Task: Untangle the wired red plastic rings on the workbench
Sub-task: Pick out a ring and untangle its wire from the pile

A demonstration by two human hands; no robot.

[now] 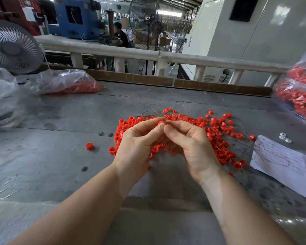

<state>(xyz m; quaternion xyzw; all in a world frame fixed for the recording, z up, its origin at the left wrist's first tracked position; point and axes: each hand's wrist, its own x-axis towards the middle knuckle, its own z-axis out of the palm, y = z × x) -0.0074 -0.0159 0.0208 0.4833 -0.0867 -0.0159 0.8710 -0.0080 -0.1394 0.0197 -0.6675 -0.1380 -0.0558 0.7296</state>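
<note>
Left hand (138,138) pinches one red ring (160,122) above pile (217,131) on workbench (60,156); right hand (187,138) pinches at ring's wire, likely steadying ring to pull it free. Loose ring (89,146) lies apart, left.

Grey workbench (64,121), white railing (131,53), standing fan (155,25), blue machine (74,16)

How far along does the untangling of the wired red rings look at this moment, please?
Done: one red ring lies apart on the workbench. In hand: the left hand and right hand pinch a single ring above the pile. Left: most of the pile of rings, wires still crossing it.
</note>
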